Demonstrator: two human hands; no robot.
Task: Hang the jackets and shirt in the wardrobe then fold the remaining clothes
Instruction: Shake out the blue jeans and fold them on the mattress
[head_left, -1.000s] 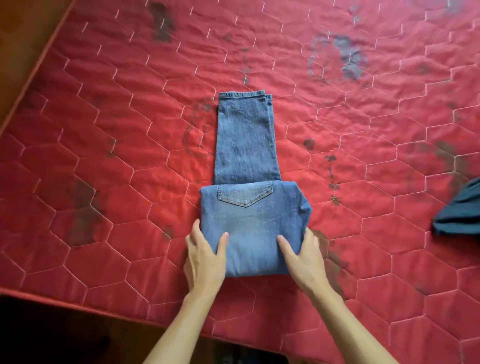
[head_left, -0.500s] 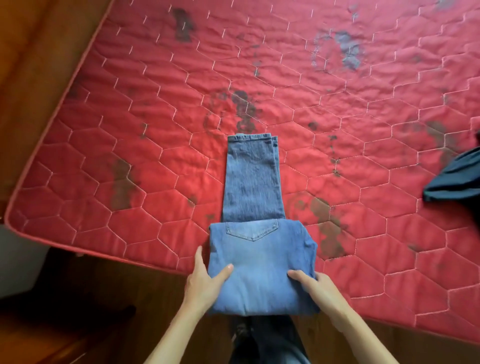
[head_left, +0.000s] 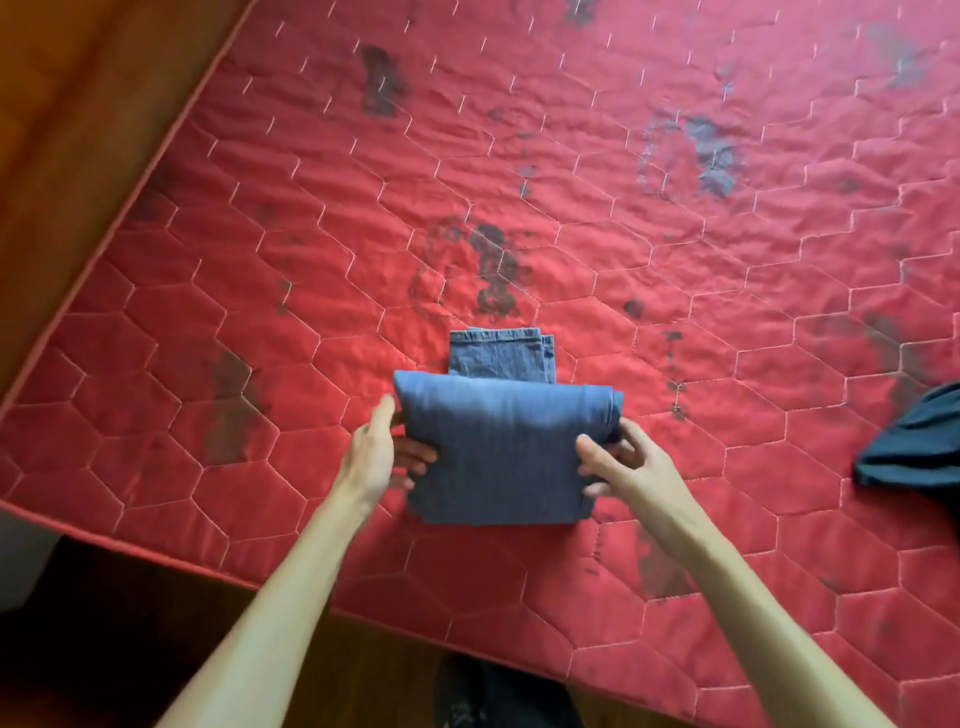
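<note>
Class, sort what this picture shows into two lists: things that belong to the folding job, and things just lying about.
Belongs to the job:
jeans, partly folded; left hand and right hand, gripping its sides; dark garment at the right edge, probably next to fold.

Just there:
mattress; wooden floor.

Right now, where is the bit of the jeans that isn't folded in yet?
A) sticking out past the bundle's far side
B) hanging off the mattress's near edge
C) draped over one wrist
A: the leg ends poke out beyond the far edge of the folded jeans, lying flat on the mattress, while the left hand and right hand grip the bundle's sides.
</note>
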